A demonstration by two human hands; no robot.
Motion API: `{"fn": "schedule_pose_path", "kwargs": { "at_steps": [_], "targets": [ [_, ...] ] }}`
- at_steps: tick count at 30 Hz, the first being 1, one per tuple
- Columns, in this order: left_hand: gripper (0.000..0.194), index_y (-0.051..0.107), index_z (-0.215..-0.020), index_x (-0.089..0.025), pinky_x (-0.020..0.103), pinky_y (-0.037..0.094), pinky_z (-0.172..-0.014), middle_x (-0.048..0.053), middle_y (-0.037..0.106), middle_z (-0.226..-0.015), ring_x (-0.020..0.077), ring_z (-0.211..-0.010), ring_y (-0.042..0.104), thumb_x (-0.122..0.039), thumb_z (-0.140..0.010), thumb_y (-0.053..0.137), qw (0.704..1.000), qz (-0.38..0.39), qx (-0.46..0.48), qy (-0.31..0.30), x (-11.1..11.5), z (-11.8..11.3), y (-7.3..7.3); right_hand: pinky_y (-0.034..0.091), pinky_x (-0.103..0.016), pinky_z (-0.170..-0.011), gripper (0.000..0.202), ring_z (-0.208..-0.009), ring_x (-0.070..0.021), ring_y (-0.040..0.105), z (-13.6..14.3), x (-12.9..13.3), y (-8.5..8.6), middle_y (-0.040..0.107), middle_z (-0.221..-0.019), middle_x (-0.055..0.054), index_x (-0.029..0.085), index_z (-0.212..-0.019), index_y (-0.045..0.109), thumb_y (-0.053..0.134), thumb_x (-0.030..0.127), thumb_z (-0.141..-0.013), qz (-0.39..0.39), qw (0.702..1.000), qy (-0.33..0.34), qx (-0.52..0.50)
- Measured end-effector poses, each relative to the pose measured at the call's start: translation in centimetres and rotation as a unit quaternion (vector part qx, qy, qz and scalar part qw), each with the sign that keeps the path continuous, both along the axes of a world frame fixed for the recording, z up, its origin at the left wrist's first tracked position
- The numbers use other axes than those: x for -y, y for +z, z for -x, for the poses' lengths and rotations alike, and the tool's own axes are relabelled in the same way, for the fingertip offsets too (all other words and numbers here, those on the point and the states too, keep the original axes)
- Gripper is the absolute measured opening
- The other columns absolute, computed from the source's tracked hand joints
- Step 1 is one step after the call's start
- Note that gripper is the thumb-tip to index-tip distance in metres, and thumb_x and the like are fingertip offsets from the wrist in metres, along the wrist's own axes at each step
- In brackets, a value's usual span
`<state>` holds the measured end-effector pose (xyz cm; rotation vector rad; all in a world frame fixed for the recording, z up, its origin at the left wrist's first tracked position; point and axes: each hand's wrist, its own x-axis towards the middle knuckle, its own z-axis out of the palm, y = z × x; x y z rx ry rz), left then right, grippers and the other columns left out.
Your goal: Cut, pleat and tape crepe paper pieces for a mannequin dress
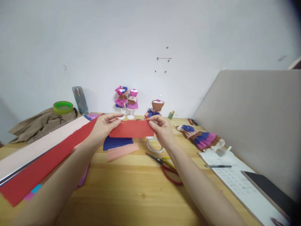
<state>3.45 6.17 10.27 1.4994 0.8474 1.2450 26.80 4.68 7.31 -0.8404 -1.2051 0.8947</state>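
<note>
While the red paper [131, 129] was held above the table [138, 194], its long axis was set left to right, its upper corners pinched by the fingers of the left hand [104, 126] and right hand [161, 127]; open room was left nearer the person, beside the scissors [160, 160].

The red paper strip [131, 130] looks matt and smooth, the blue pleated paper [117, 143] finely ridged. The wooden tabletop [131, 185] has a soft sheen; the flask cap [77, 90] is shiny metal, the rumpled cloth [39, 124] matt.
</note>
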Motion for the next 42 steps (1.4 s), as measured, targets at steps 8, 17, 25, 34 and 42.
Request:
{"fn": "schedule_pose_path", "kwargs": {
  "at_steps": [8,17,25,34,42],
  "targets": [
    [0.076,0.053,-0.137,-0.019,0.024,0.048,-0.065,0.002,0.065,-0.085,0.0114,-0.069,0.058,-0.031,-0.066,0.079,0.992,-0.027,-0.113,-0.053,0.2,0.4,0.4,0.046,-0.030,-0.065,0.020,-0.067,-0.0167,0.062,-0.2,0.3,0.6,0.069,-0.073,-0.001,0.023,-0.079,0.061,0.075,0.036,-0.070,-0.048,0.999,-0.021,0.015],
    [0.038,0.065,-0.101,-0.019,0.024,0.047,-0.062,0.001,0.061,-0.079,0.0131,-0.071,0.058,-0.027,-0.065,0.074,0.982,-0.051,-0.179,-0.017,0.7,-0.8,-0.2,0.046,-0.029,-0.062,0.020,-0.065,-0.0170,0.061,-0.5,0.4,0.9,0.069,-0.074,-0.001,0.023,-0.075,0.064,0.075,0.038,-0.068,-0.019,0.999,-0.002,0.038],
    [0.042,0.068,-0.101,-0.017,0.025,0.049,-0.063,0.003,0.063,-0.083,0.0149,-0.073,0.062,-0.030,-0.062,0.078,0.985,0.011,-0.160,-0.061,0.4,-0.1,-0.3,0.050,-0.031,-0.064,0.027,-0.066,-0.0175,0.064,-1.0,0.6,1.2,0.074,-0.076,-0.003,0.022,-0.071,0.072,0.083,0.042,-0.057,0.017,0.999,0.034,0.030],
    [0.053,0.069,-0.116,-0.018,0.025,0.050,-0.068,0.002,0.061,-0.084,0.0126,-0.073,0.057,-0.028,-0.065,0.075,0.987,-0.068,-0.144,-0.002,0.9,0.2,0.5,0.045,-0.028,-0.057,0.025,-0.061,-0.0148,0.059,-1.1,0.6,1.2,0.071,-0.073,-0.002,0.022,-0.079,0.071,0.078,0.039,-0.063,-0.009,0.999,0.027,0.042],
    [0.042,0.070,-0.104,-0.018,0.026,0.053,-0.069,0.004,0.068,-0.089,0.0150,-0.076,0.062,-0.032,-0.065,0.077,0.991,-0.067,-0.119,0.017,0.7,0.5,0.5,0.035,-0.023,-0.049,0.021,-0.050,-0.0104,0.045,-0.4,0.8,1.1,0.054,-0.059,0.004,0.023,-0.073,0.058,0.073,0.034,-0.064,0.005,0.999,0.023,0.022]
  ]
}}
